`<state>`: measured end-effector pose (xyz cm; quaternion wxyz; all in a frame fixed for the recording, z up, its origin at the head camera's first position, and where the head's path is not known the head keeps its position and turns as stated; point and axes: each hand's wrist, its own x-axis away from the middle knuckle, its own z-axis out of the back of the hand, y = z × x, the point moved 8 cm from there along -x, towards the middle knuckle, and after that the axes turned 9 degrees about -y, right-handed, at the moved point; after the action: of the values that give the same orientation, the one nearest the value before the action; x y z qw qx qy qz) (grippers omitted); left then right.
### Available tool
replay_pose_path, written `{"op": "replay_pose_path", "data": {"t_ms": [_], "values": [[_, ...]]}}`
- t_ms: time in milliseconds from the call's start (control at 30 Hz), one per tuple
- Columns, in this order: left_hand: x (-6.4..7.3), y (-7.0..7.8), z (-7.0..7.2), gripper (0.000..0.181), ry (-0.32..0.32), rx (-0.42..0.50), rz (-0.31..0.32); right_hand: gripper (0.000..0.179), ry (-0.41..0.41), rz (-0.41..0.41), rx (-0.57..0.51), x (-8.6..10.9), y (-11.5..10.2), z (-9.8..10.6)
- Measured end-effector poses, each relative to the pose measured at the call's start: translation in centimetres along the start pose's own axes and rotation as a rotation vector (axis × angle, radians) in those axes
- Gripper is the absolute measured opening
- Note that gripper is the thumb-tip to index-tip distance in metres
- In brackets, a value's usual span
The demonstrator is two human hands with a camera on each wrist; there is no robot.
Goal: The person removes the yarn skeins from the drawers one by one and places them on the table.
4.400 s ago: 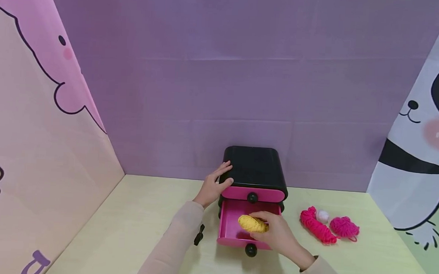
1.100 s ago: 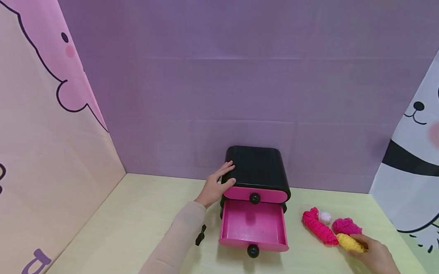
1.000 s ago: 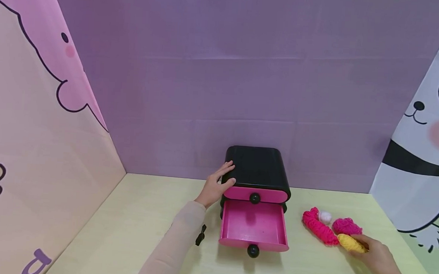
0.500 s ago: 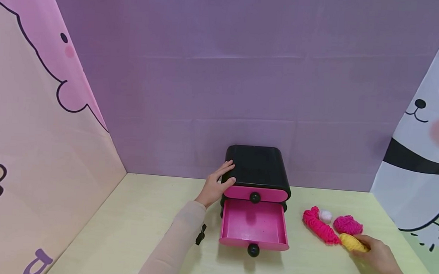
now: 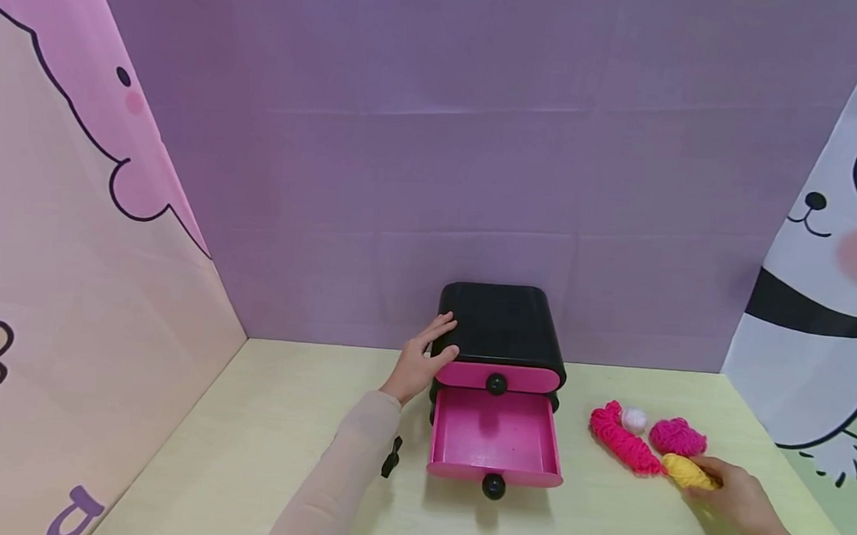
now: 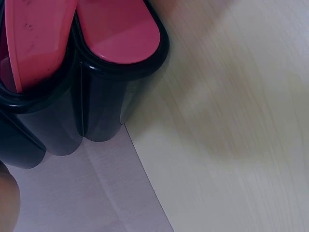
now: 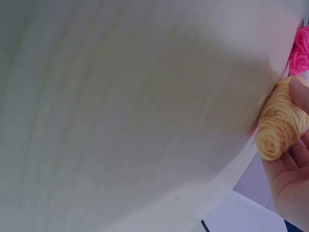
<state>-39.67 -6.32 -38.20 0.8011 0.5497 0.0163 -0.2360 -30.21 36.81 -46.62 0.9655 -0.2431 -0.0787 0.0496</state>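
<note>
My left hand (image 5: 416,368) rests on the upper left edge of a black cabinet (image 5: 498,324) with pink drawers, fingers extended on its top. Beneath the top drawer (image 5: 459,376), a lower pink drawer (image 5: 495,441) is pulled out with nothing in it. At the right of the table, my right hand (image 5: 739,502) pinches a yellow yarn skein (image 5: 687,472) between thumb and fingers; the right wrist view shows the wound skein (image 7: 280,121) from one end. Touching or very near it lie a hot-pink yarn skein (image 5: 625,441) and a magenta yarn ball (image 5: 677,437).
A small white ball (image 5: 635,420) sits between the pink yarns. Left of the pulled-out drawer lies a small black bow-shaped thing (image 5: 391,457). A purple backdrop (image 5: 405,161) stands behind the cabinet, with printed panels at both sides of the pale table (image 5: 259,452).
My right hand has lifted the yellow yarn skein out of the lower drawer and carried it right, beside the other yarn. Over the last second it barely moves. The left hand stays put.
</note>
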Motion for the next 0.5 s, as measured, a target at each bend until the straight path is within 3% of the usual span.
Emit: {"op": "replay_pose_path", "data": {"t_ms": [200, 500], "values": [[0.1, -0.1, 0.0, 0.049, 0.002, 0.009, 0.001, 0.063, -0.02, -0.021, -0.011, -0.1, 0.1, -0.4], [0.0, -0.1, 0.0, 0.049, 0.004, 0.008, -0.003, 0.05, 0.052, 0.033, 0.017, 0.6, -0.5, 0.8]]}}
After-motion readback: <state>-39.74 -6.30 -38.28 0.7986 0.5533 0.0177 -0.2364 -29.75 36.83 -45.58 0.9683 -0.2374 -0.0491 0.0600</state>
